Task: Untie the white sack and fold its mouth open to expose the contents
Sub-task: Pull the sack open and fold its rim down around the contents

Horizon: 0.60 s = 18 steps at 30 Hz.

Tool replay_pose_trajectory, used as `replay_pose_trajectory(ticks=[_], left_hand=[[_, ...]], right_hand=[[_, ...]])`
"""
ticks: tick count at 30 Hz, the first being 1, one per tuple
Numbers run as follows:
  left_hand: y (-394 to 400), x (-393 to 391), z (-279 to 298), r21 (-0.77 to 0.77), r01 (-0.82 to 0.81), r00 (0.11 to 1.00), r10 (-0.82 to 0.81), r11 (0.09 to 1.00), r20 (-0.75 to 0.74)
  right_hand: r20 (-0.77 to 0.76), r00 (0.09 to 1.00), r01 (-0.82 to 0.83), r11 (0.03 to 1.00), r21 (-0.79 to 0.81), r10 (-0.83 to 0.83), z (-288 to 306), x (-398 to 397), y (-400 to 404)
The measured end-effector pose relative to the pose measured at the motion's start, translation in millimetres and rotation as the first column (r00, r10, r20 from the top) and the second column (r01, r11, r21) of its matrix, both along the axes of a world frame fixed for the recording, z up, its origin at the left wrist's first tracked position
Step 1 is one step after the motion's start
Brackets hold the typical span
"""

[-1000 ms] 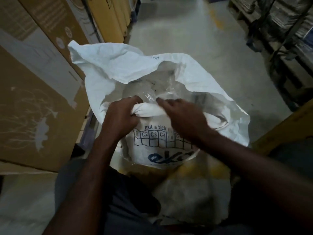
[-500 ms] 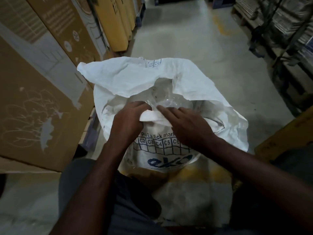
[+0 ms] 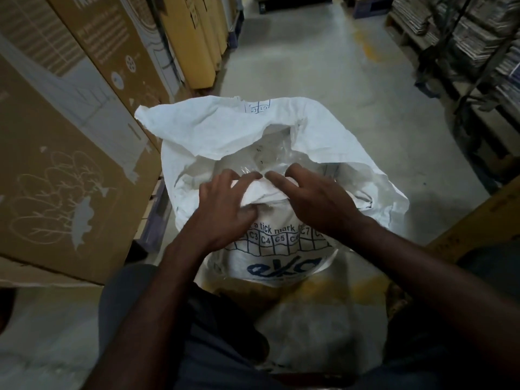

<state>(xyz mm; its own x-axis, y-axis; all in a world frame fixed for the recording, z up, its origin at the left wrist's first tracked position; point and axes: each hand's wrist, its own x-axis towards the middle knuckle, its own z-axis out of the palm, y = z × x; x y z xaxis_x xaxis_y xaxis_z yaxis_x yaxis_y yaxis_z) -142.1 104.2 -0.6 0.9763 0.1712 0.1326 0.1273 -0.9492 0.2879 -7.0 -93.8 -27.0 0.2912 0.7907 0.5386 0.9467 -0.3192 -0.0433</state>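
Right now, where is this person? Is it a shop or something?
More likely a warehouse or storeroom than a shop. Tall cardboard cartons line one side of a bare concrete aisle, and shelves stacked with bundled paper goods stand on the other. The white sack sits in the aisle between them.

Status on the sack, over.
Left hand and right hand both gripping near rolled rim of white woven sack. Mouth open, far flap up, clear plastic liner showing. Nothing in the way.
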Motion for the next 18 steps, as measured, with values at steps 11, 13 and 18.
replay_pose_trajectory(ticks=[11,13,18], left_hand=[[4,1,-6,-0.107,0.092,0.996,-0.09,0.99,0.02],[4,1,-4,-0.205,0.115,0.993,-0.116,0.972,0.011],[4,3,-9,-0.029,0.032,0.999,-0.031,0.999,0.027]], right_hand=[[0.163,0.981,-0.114,0.993,0.027,0.108,-8,2,-7],[0.177,0.973,-0.15,0.989,0.008,0.146,-9,-6,-6],[-0.162,0.972,-0.201,0.958,-0.206,0.169,-1,-19,-3]])
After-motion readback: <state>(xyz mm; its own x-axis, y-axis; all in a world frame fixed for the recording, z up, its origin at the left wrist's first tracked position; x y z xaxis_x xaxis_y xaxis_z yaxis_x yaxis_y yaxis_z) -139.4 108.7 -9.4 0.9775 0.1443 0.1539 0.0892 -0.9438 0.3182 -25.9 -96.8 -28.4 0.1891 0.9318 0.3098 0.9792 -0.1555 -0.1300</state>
